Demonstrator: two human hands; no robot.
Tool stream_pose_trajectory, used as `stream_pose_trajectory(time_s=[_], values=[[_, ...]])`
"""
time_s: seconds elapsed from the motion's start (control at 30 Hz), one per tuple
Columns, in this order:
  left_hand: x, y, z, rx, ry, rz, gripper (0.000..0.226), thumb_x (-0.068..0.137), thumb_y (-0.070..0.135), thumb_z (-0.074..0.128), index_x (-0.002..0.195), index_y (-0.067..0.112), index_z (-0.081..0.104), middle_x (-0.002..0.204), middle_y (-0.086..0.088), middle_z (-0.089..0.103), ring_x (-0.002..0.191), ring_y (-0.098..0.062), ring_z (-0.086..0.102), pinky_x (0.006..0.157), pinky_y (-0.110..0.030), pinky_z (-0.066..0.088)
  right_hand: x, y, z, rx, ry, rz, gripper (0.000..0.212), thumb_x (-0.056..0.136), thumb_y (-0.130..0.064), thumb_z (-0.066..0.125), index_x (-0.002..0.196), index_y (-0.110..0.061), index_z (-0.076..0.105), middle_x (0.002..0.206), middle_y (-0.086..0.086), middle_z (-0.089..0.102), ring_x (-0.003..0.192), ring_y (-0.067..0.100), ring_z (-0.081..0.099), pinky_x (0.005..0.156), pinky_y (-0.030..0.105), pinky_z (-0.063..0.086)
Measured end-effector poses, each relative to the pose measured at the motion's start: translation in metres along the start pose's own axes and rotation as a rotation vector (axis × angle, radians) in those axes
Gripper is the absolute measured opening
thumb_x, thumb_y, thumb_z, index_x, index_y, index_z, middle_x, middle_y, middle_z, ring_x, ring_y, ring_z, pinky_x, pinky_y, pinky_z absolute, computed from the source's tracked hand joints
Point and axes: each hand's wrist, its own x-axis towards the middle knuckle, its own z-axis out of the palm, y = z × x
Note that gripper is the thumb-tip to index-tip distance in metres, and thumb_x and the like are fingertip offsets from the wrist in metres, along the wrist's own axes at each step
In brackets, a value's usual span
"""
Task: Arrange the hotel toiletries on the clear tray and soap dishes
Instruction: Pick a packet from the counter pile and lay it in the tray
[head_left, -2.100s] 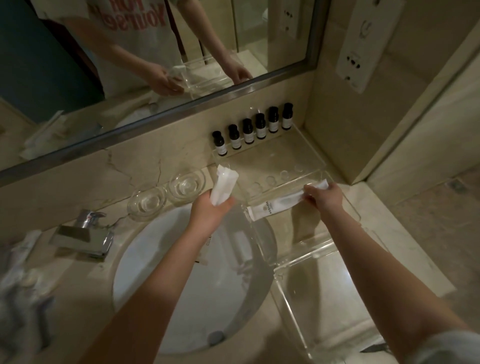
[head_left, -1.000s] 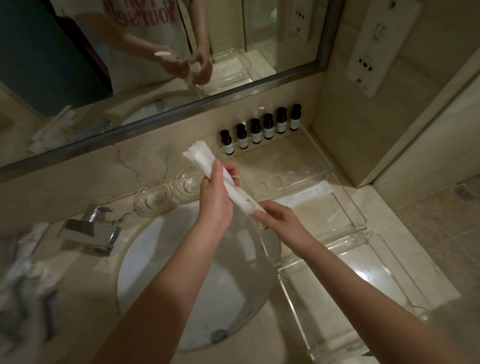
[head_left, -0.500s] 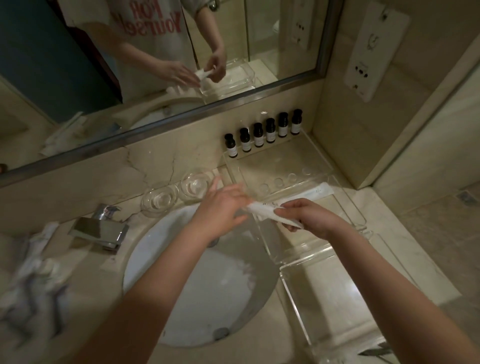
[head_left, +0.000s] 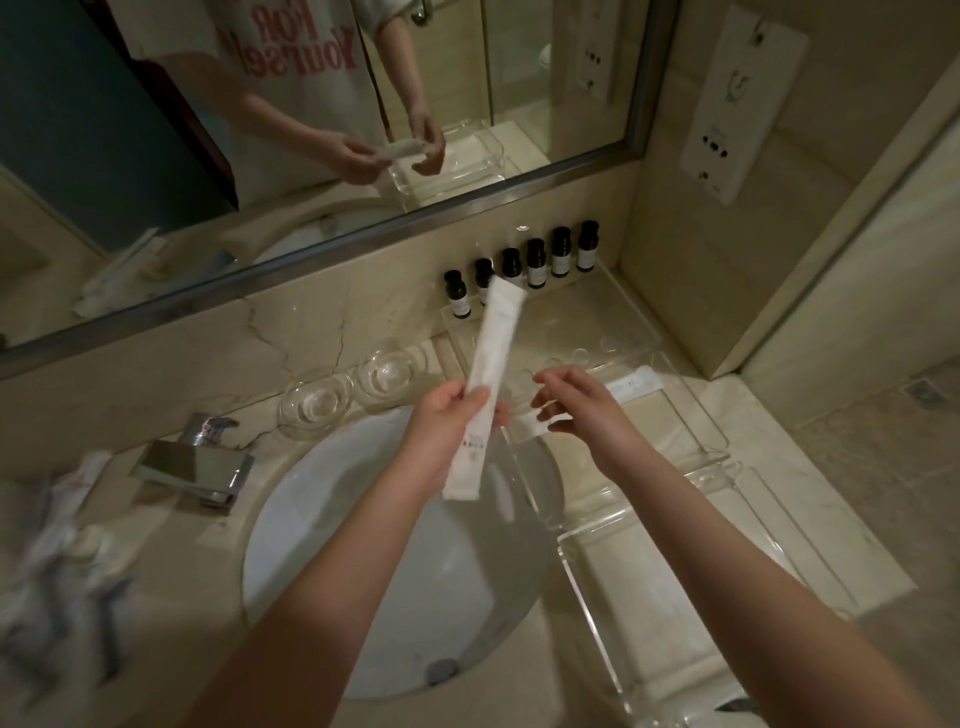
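My left hand (head_left: 447, 428) grips a long white sachet (head_left: 491, 364) around its lower half and holds it nearly upright above the far rim of the basin. My right hand (head_left: 576, 405) hovers just to its right with fingers spread, holding nothing, over the near left corner of the clear tray (head_left: 696, 415). A second white sachet (head_left: 636, 382) lies flat in that tray. Several small dark bottles (head_left: 535, 262) stand in a row along the tray's back edge. Two round glass soap dishes (head_left: 353, 387) sit left of the tray, with nothing in them.
The white basin (head_left: 395, 561) lies below my arms, with a chrome tap (head_left: 197, 462) on its left. A second clear acrylic tray (head_left: 675, 597) sits near right. Crumpled cloth and wrappers (head_left: 57, 561) lie at far left. A mirror runs along the back wall.
Both hands held the sachet roughly level over the tray corner half a second ago. Now my right hand has let go and my left has swung it upright.
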Motion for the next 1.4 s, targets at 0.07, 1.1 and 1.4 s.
stream_pose_trajectory(time_s=[0.07,1.1,1.4], values=[[0.003,0.005,0.001,-0.122,0.054,0.079,0.011,0.094,0.006,0.047,0.098,0.009,0.056,0.076,0.001,0.073,0.069,-0.008,0.07,0.064,-0.023,0.057,-0.003,0.008,0.004,-0.079,-0.08,0.052,0.018,0.094,-0.026,0.051,0.099,-0.013,0.062,0.084,0.001,0.064,0.076,0.016,0.058,0.071,0.028,0.045],[0.048,-0.075,0.046,1.351,-0.311,0.129,0.052,0.088,0.021,0.054,0.137,0.013,0.039,0.136,-0.012,0.045,0.125,-0.031,0.041,0.102,-0.043,0.039,0.033,0.05,-0.111,-0.318,0.699,0.268,0.037,0.08,-0.017,0.067,0.114,-0.01,0.056,0.093,0.007,0.062,0.083,0.025,0.061,0.071,0.029,0.048],[0.039,-0.097,0.049,1.51,-0.202,0.355,0.045,0.089,0.019,0.047,0.134,0.016,0.045,0.132,-0.008,0.043,0.124,-0.029,0.036,0.098,-0.041,0.031,0.015,0.066,-0.103,-1.232,0.55,-0.088,0.042,0.088,-0.026,0.059,0.125,-0.008,0.051,0.124,0.018,0.052,0.105,0.04,0.053,0.069,0.042,0.048]])
